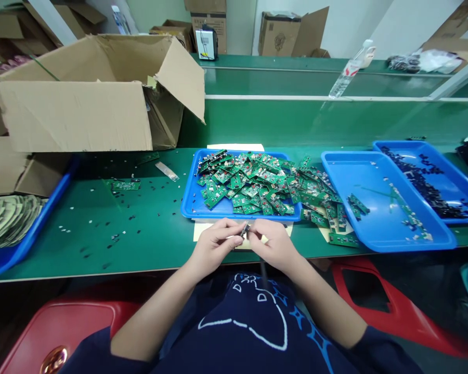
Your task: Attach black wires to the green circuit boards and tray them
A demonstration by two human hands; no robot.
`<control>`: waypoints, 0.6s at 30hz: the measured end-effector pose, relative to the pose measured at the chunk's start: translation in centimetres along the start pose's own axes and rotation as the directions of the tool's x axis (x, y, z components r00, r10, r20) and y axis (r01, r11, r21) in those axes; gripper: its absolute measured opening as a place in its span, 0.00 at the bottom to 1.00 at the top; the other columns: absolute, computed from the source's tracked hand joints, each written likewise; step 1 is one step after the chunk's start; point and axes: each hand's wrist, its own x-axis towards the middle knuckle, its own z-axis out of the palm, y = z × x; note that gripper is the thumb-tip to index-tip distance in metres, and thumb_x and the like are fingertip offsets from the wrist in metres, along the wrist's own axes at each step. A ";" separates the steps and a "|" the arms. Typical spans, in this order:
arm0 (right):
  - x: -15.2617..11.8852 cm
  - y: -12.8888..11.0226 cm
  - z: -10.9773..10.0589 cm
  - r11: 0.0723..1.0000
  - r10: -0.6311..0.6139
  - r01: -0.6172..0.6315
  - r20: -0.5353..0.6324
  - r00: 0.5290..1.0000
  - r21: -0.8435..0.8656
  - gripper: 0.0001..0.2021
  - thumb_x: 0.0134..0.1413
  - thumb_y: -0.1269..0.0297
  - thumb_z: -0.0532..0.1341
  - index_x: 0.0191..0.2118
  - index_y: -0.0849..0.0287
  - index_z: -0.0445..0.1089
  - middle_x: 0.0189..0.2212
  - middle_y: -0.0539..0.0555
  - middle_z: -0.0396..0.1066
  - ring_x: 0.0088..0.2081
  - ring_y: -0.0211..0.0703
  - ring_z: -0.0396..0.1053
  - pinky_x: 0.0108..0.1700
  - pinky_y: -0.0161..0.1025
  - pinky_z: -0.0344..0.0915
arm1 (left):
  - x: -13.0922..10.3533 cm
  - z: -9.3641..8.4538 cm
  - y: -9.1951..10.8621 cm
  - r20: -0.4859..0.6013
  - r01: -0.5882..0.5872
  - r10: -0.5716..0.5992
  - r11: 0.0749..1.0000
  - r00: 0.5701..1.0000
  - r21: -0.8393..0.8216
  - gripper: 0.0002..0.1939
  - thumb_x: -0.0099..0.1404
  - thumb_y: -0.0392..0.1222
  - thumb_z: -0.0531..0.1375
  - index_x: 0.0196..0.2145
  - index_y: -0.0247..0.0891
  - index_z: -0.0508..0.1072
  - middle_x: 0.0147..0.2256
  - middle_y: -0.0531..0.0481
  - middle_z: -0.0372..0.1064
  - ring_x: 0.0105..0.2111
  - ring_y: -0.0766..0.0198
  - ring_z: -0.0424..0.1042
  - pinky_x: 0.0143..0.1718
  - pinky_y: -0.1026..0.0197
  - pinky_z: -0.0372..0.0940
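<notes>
In the head view, a small dark-and-silver part (pixel 244 230) sits at the fingertips, mostly covered, its shape too small to read. A blurred dark strip (pixel 263 271) below the right hand (pixel 273 243) is unclear. The left hand (pixel 215 243) pinches the part between thumb and forefinger; the right fingers close at its other side, though whether they grip cannot be told. Both forearms angle inward over the green workbench (pixel 148 254)'s front edge. The board-filled blue tray (pixel 187 205) lies just beyond; lightly littered bench stretches left.
</notes>
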 end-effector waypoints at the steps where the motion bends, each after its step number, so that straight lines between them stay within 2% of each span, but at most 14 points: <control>1: 0.0 0.0 0.0 0.994 -0.034 0.029 -0.045 0.998 -0.107 0.12 0.50 0.63 0.57 0.19 0.58 0.62 0.17 0.49 0.63 0.23 0.37 0.63 0.28 0.36 0.63 | 0.0 0.1 0.2 -0.016 0.046 -0.046 0.998 0.999 -0.040 0.13 0.62 0.47 0.57 0.35 0.38 0.78 0.31 0.45 0.71 0.33 0.62 0.70 0.34 0.60 0.68; 2: -0.1 0.0 0.0 0.990 -0.042 0.033 -0.067 0.997 -0.138 0.11 0.51 0.64 0.57 0.20 0.58 0.62 0.18 0.49 0.63 0.23 0.37 0.63 0.28 0.36 0.63 | 0.0 0.2 0.4 -0.033 0.086 -0.088 0.993 0.996 -0.076 0.13 0.62 0.47 0.57 0.34 0.38 0.78 0.31 0.45 0.71 0.32 0.62 0.70 0.33 0.61 0.69; 3: -0.1 0.0 0.0 0.995 -0.027 0.019 -0.075 0.997 -0.095 0.09 0.51 0.64 0.56 0.23 0.58 0.63 0.20 0.50 0.64 0.24 0.37 0.64 0.28 0.36 0.63 | 0.0 0.2 0.6 -0.048 0.120 -0.125 0.987 0.991 -0.107 0.13 0.61 0.47 0.58 0.34 0.38 0.78 0.31 0.45 0.71 0.31 0.63 0.70 0.31 0.62 0.69; 5: -0.3 -0.1 0.0 0.995 0.014 -0.005 -0.093 0.996 0.099 0.04 0.52 0.64 0.57 0.31 0.58 0.63 0.27 0.51 0.68 0.26 0.37 0.66 0.29 0.36 0.65 | 0.2 0.3 0.8 -0.059 0.173 -0.184 0.973 0.981 -0.154 0.13 0.59 0.47 0.59 0.36 0.38 0.78 0.32 0.46 0.70 0.29 0.64 0.70 0.29 0.62 0.69; 7: -0.5 -0.2 0.0 0.971 0.015 0.025 -0.166 0.986 0.237 0.07 0.51 0.65 0.60 0.36 0.57 0.61 0.34 0.52 0.68 0.28 0.36 0.67 0.30 0.35 0.67 | 0.3 0.6 0.7 -0.028 0.220 -0.229 0.959 0.973 -0.181 0.13 0.58 0.47 0.61 0.38 0.38 0.78 0.32 0.47 0.69 0.28 0.65 0.70 0.28 0.62 0.70; 8: -0.6 -0.3 0.0 0.966 0.005 0.049 -0.207 0.978 0.253 0.09 0.50 0.66 0.61 0.36 0.56 0.61 0.36 0.53 0.68 0.29 0.35 0.67 0.31 0.35 0.67 | 0.3 0.8 0.6 -0.007 0.239 -0.245 0.952 0.970 -0.192 0.13 0.57 0.46 0.61 0.38 0.38 0.77 0.32 0.47 0.69 0.27 0.66 0.70 0.28 0.62 0.70; 14: -1.1 0.3 0.0 0.981 -0.066 0.119 -0.309 0.949 0.154 0.07 0.50 0.68 0.61 0.34 0.54 0.61 0.31 0.52 0.69 0.30 0.40 0.70 0.30 0.38 0.71 | 0.5 3.0 0.4 0.087 0.303 -0.291 0.910 0.953 -0.283 0.12 0.60 0.44 0.58 0.37 0.35 0.76 0.31 0.47 0.70 0.23 0.68 0.69 0.27 0.63 0.69; 16: -1.3 0.7 -1.0 0.989 -0.074 0.113 -0.348 0.935 0.093 0.06 0.50 0.67 0.61 0.33 0.54 0.62 0.30 0.53 0.69 0.30 0.41 0.70 0.28 0.37 0.71 | 0.8 3.5 0.4 0.136 0.287 -0.260 0.922 0.956 -0.259 0.13 0.61 0.44 0.56 0.39 0.35 0.75 0.33 0.46 0.71 0.24 0.67 0.69 0.27 0.62 0.69; 18: -1.5 1.3 -3.3 0.999 -0.023 0.038 -0.448 0.894 0.026 0.07 0.49 0.67 0.62 0.33 0.55 0.63 0.29 0.52 0.69 0.27 0.40 0.71 0.27 0.36 0.70 | 1.5 3.1 0.1 0.118 0.203 -0.190 0.973 0.975 -0.111 0.14 0.62 0.44 0.55 0.41 0.35 0.74 0.36 0.44 0.71 0.28 0.63 0.71 0.29 0.60 0.69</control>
